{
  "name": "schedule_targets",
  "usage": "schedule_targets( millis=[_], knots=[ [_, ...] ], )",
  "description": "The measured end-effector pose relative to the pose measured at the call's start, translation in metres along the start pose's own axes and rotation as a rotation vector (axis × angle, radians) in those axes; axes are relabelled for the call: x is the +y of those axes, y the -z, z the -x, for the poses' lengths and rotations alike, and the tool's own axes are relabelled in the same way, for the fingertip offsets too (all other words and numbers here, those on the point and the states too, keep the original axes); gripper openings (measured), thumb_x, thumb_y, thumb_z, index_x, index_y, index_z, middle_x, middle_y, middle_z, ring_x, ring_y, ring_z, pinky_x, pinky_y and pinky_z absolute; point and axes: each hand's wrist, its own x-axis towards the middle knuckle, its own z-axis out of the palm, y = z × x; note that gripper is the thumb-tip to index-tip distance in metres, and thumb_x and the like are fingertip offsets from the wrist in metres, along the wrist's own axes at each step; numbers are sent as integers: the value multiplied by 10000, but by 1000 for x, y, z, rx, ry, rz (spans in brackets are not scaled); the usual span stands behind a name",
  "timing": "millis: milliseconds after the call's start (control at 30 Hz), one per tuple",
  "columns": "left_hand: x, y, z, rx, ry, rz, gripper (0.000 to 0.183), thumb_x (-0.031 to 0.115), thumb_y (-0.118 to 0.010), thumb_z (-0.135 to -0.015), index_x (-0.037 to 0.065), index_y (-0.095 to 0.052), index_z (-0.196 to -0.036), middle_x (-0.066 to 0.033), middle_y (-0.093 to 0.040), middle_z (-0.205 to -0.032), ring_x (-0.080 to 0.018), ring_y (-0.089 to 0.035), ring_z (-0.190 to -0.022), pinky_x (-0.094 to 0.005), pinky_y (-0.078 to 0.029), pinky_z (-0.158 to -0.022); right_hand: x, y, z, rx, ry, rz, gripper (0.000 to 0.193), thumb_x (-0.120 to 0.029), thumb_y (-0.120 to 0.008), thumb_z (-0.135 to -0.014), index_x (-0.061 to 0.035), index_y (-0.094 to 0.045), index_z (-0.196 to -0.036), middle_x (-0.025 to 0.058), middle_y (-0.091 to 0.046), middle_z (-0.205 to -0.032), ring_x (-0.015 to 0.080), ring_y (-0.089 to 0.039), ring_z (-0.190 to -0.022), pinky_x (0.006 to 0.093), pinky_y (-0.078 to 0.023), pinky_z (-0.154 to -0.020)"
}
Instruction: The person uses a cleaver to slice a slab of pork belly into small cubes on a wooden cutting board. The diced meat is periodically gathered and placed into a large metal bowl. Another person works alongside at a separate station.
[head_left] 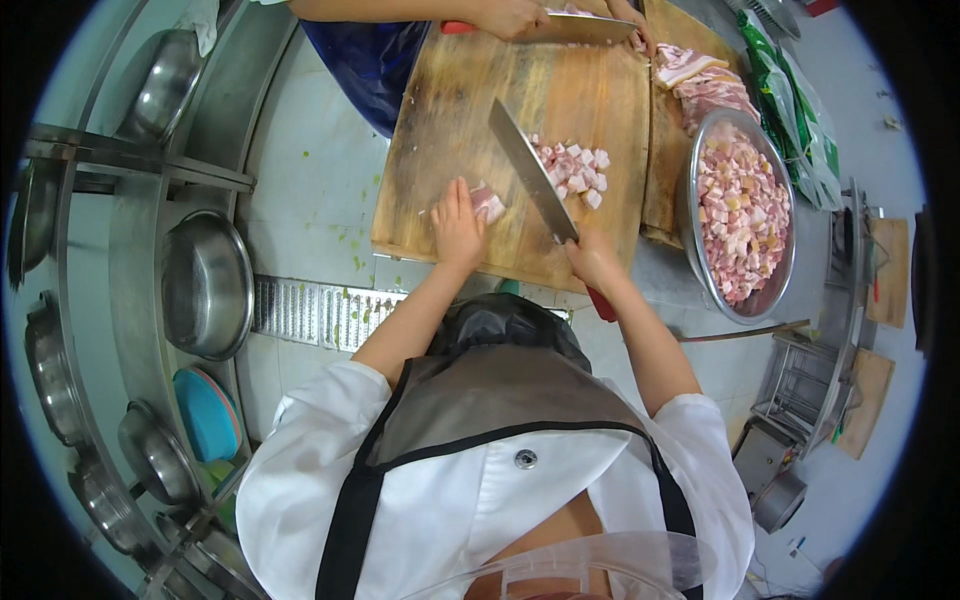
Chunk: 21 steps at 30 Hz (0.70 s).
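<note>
My left hand (pixel 459 228) rests near the front of a wooden cutting board (pixel 440 130). Its fairly straight fingers hold a piece of pork (pixel 489 204) against the board; the thumb is mostly hidden. In my closed right hand (pixel 594 258) is a cleaver (pixel 530 170), its red handle partly showing below the fist. The blade slants up and to the left, just right of the held piece and apart from it. Beyond the blade lies a small heap of diced pork (pixel 575 173).
A metal bowl (pixel 690 225) full of diced pork stands at the right. Pork slices (pixel 705 85) lie behind it, beside a green-and-white bag (pixel 795 115). Across the board, a co-worker's hands (pixel 510 17) work with another knife (pixel 590 29). Metal basins (pixel 208 284) fill the left shelves.
</note>
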Motion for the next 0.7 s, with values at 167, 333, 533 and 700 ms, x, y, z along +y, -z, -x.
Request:
schedule_targets(
  millis=[167, 333, 533, 700],
  knots=[
    [-2, 11, 6, -28, -48, -31, 520, 242, -569, -821, -38, -433, -1238, -183, -452, -1228, -347, -410, -1115, -469, -291, -953, -20, -2, 28, 47, 118, 136, 215, -135, -543, -791, 39, -585, -909, 265, -603, -726, 412, -605, -695, 471, -477, -640],
    [4, 4, 0, -27, -66, -160, 487, 257, -605, -786, -9, -481, -1174, -136, -483, -1172, -314, -429, -1083, -453, -308, -923, -33, -23, 27, 41, 227, 232, 223, -138, -548, -782, 45, -588, -903, 290, -594, -762, 444, -587, -736, 479, -473, -682],
    [5, -7, -4, 1, -66, -235, 405, 232, -613, -782, 19, -516, -1113, -118, -500, -1129, -303, -447, -1046, -449, -317, -894, -33, -8, 32, -134, 70, 195, 225, -115, -527, -776, 52, -593, -911, 304, -590, -792, 456, -582, -781, 483, -464, -701],
    [3, -9, -1, -44, -64, -254, 342, 224, -611, -780, 40, -538, -1059, -105, -504, -1121, -300, -451, -1038, -452, -321, -882, -28, 12, 48, -246, -38, 211, 223, -112, -524, -771, 60, -604, -889, 315, -590, -816, 445, -593, -811, 480, -472, -731]
  ],
)
